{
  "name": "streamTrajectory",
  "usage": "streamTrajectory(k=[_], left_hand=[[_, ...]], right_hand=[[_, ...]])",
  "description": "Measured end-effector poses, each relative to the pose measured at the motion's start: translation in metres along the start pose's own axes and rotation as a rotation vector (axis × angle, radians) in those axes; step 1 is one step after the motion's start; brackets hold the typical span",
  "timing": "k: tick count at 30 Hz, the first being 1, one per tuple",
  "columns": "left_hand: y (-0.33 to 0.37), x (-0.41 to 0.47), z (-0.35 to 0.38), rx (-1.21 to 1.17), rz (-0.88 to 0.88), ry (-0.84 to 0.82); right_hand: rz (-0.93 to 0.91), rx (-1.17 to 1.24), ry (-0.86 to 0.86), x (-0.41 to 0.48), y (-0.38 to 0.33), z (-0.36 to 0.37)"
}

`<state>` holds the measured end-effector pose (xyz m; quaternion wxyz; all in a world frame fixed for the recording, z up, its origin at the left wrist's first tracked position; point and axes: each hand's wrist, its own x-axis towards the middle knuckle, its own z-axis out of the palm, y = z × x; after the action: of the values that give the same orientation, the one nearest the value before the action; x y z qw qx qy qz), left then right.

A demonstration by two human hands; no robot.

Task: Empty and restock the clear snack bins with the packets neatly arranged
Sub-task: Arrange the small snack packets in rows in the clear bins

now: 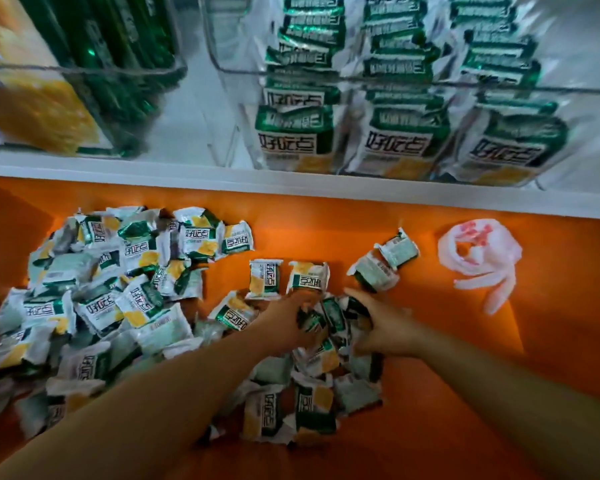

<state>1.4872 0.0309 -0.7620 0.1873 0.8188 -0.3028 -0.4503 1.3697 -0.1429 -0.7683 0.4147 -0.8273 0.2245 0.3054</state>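
- Orange counter carries a loose pile of packets at its left.
- Clear bin on the shelf holds three upright packet rows.
- Left hand and right hand clasp a bunch between them, fingers curled round it.
- White bag lies right.

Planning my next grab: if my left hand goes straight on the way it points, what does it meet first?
Probably the single packet lying flat on the orange surface, just beyond the left hand; depth is unclear.
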Motion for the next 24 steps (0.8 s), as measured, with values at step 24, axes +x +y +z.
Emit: streamTrajectory(k=[24], left_hand=[[-0.022,-0.020,-0.001,-0.309,-0.026,-0.323]], right_hand=[[-0.046,0.250,-0.195,-0.008,-0.013,0.022]])
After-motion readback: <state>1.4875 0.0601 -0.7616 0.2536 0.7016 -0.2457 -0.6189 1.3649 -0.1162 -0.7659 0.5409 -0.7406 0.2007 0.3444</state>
